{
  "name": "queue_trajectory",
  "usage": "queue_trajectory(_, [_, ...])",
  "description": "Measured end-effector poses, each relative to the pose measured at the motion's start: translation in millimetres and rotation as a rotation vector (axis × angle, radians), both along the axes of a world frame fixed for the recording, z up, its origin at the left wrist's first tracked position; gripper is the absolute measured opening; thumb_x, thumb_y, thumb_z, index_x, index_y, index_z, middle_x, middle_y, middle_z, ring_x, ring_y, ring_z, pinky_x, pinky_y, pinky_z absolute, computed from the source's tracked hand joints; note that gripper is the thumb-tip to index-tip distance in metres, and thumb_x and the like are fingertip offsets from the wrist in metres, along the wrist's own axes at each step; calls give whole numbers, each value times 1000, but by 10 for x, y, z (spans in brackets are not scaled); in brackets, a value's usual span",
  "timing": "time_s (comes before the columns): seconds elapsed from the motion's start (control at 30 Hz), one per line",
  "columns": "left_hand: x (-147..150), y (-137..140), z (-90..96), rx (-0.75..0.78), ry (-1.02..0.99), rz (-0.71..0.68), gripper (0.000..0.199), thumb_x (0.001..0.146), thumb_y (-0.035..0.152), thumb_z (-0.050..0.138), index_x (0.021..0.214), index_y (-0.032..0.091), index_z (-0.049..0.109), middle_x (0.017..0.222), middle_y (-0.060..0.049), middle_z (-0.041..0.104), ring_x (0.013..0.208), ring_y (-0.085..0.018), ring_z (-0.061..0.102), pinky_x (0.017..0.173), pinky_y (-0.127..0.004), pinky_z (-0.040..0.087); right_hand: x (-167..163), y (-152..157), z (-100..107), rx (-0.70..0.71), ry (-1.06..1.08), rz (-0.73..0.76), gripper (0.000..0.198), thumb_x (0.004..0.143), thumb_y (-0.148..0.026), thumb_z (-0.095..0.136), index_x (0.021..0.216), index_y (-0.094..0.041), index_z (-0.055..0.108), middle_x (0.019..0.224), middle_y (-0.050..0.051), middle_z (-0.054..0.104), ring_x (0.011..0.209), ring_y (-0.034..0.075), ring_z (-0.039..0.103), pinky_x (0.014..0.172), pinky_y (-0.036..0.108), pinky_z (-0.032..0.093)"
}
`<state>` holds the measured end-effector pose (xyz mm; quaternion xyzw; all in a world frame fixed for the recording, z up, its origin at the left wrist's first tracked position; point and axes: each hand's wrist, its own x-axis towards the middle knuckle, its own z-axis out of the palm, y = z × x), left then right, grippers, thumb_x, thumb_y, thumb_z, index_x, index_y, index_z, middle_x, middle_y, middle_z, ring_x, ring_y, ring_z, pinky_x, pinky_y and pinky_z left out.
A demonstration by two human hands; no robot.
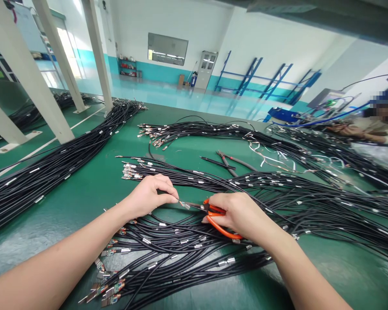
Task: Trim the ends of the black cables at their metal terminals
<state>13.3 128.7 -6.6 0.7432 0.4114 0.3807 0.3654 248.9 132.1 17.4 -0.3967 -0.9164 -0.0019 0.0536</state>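
My left hand (pixel 157 193) is closed in a pinch on a cable end (pixel 183 203), where thin coloured wires run into a small metal connector. In my right hand (pixel 239 211) is a pair of slim-nosed pliers (pixel 224 230) with orange handles, my fingers wrapped round the grips. The tips of the pliers meet or nearly meet the connector; whether they grip it I cannot tell. Below both hands lies a spread of black cables (pixel 168 241), with metal connectors (pixel 111 297) on their left ends. Another cable bundle (pixel 194 174) lies just beyond my hands.
Grey-handled pliers (pixel 226 161) and a black pen-like tool (pixel 217 162) lie beyond the middle bundle. A thick cable bundle (pixel 67 159) runs along the left, near white posts (pixel 97 51). Across the far side stretches another bundle (pixel 197 129). A person (pixel 375 129) works at right.
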Motion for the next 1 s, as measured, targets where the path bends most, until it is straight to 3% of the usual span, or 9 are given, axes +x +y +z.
queue_trajectory(0.43, [-4, -6, 6, -36, -20, -1, 7, 70, 17, 64, 69, 20, 71, 68, 0, 60, 71, -14, 54, 72, -26, 40, 9, -2, 11, -19, 67, -13, 37, 69, -41, 65, 51, -18, 43, 46, -4, 44, 42, 8, 31, 45, 22, 19])
queue_trajectory(0.53, [2, -8, 21, -42, -30, -2, 7, 70, 18, 64, 69, 20, 70, 68, 0, 60, 71, -13, 54, 71, -25, 40, -47, -31, 25, -170, 296, -115, 40, 70, -44, 63, 51, -17, 40, 47, -5, 41, 43, 7, 32, 44, 21, 21])
queue_trajectory(0.63, [36, -31, 45, -37, -42, 20, 6, 70, 17, 64, 69, 19, 70, 68, 0, 61, 69, -13, 54, 70, -25, 40, -159, -90, 43, -468, 612, -226, 35, 71, -45, 61, 56, -17, 45, 50, -5, 44, 44, 7, 38, 43, 20, 28])
queue_trajectory(0.73, [94, -69, 64, -33, -55, 56, 6, 70, 17, 63, 68, 18, 69, 69, 0, 62, 69, -13, 54, 70, -25, 40, -269, -151, 54, -728, 792, -275, 27, 69, -42, 63, 67, -16, 54, 52, -5, 48, 42, 7, 41, 43, 20, 33])
queue_trajectory(0.9, [193, -174, 116, 2, -25, 122, 6, 71, 19, 62, 71, 19, 68, 74, -1, 63, 74, -15, 55, 74, -28, 41, -347, -202, 62, -876, 962, -358, 25, 67, -37, 65, 64, -16, 52, 45, -7, 44, 36, 5, 38, 38, 18, 30])
queue_trajectory(1.0, [256, -303, 198, 191, 8, 301, 20, 69, 20, 63, 88, 23, 66, 92, -4, 61, 92, -20, 52, 85, -34, 37, -361, -209, 51, -931, 1084, -397, 23, 68, -35, 63, 64, -17, 49, 40, -8, 43, 32, 5, 35, 34, 17, 26])
